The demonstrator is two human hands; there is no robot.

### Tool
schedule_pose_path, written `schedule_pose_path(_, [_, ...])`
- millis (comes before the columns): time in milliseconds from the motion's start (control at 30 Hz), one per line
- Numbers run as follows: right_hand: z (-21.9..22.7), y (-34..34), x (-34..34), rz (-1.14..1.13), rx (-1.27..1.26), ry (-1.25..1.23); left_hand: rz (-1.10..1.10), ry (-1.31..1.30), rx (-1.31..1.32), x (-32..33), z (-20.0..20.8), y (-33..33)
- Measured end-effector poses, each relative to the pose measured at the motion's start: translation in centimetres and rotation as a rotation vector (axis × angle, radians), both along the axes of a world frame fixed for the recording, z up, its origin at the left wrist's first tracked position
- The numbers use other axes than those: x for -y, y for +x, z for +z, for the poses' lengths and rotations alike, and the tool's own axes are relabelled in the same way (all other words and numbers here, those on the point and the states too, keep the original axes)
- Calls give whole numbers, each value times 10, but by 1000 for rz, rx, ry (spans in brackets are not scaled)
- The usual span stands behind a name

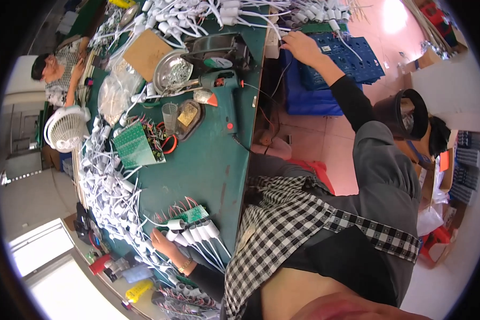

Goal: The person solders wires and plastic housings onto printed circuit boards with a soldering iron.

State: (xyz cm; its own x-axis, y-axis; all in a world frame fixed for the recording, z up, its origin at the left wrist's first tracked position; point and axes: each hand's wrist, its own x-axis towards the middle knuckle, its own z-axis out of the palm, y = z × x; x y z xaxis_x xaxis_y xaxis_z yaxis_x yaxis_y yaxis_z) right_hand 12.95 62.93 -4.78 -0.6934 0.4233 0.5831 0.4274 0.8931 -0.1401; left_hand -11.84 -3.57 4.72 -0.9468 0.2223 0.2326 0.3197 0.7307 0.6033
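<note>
My left hand point(164, 244) is beside several white cylinder-ended cables point(201, 233) near the front of the green table. Its fingers curl close to the nearest cylinders, and what lies inside them is hidden. Just beyond the cylinders lies a small green circuit board point(194, 214) with thin red wires. My right hand point(302, 49) reaches far out to the right, past the table's edge. Its fingertips are pinched on the end of a white cable point(275, 28), beside a small white box point(272, 49). Dark blue circuit boards point(333, 61) are stacked right under that arm.
A heap of white cylinder-ended cables point(109, 192) runs along the table's point(197, 176) left side. A green soldering gun point(226, 101), a metal dish point(170, 72) and a green board panel point(133, 145) lie on it. Another person point(64, 72) sits across, near a white fan point(66, 129). A black bin point(402, 114) stands right.
</note>
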Motion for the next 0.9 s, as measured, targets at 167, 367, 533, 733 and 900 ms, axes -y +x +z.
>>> schedule_pose_path(167, [-13, 2, -13, 49, -7, 45, -15, -60, -78, 23, -18, -14])
schedule_pose_path(367, [-17, 3, 0, 42, -47, -12, 132, -68, 38, 5, -6, -5])
schedule_pose_path(533, [-15, 7, 8, -59, -93, -43, 77, -82, -27, 16, -9, -10])
schedule_pose_path(733, [-4, 8, 5, 33, 50, -113, 82, -118, -9, 18, -5, -5])
schedule_pose_path(900, [-16, 8, -12, 80, 0, -40, 96, -141, -24, 10, 4, -2])
